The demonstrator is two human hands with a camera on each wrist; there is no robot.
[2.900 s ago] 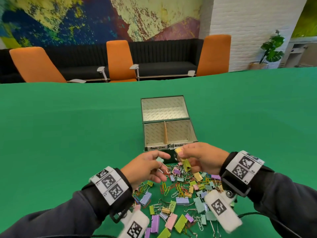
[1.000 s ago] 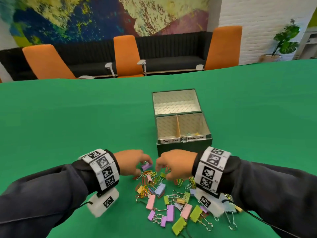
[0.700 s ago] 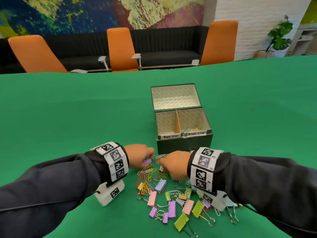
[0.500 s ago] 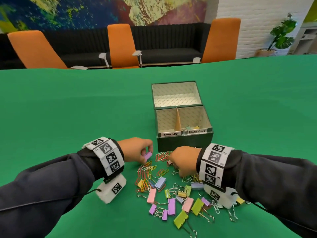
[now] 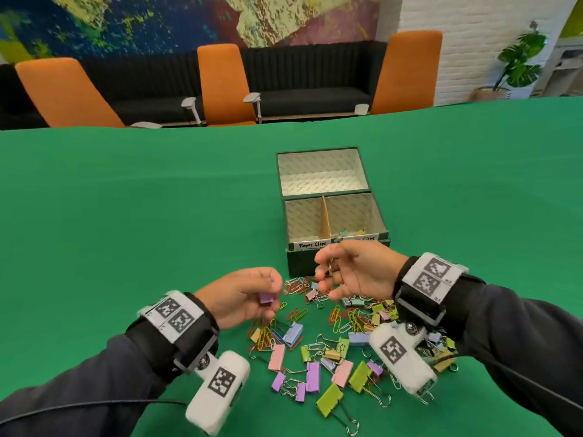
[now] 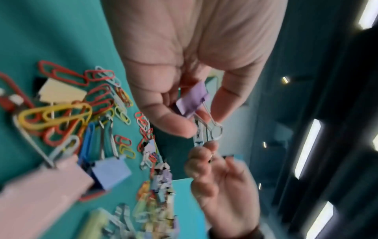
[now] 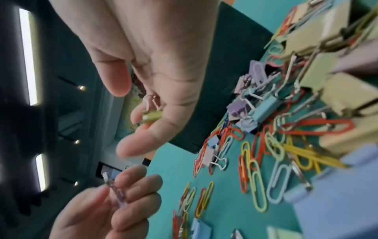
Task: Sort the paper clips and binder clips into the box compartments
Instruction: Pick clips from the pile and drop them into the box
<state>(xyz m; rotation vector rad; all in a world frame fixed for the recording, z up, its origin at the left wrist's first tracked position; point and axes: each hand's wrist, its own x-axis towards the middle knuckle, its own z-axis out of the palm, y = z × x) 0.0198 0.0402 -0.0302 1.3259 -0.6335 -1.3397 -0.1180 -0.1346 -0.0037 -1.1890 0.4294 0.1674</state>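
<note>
A dark green box [image 5: 334, 261] stands open on the green table, its two front compartments labelled for paper clips and binder clips; a few binder clips [image 5: 350, 232] lie in the right one. Just in front lies a heap of coloured paper clips and binder clips [image 5: 325, 345]. My left hand [image 5: 249, 294] is raised over the heap's left side and pinches a purple binder clip [image 5: 267, 297] [image 6: 192, 100]. My right hand [image 5: 350, 272] hovers by the box's front wall and pinches a small yellow-green binder clip [image 7: 152, 115].
The box lid [image 5: 321, 171] lies open behind the compartments. Orange chairs [image 5: 224, 83] and a black sofa stand beyond the table's far edge. Green cloth [image 5: 142, 216] stretches to the left and right of the box.
Both hands have lifted off the heap, each with a binder clip; the right hand rose toward the box front. Earlier, they were down in the pile.
</note>
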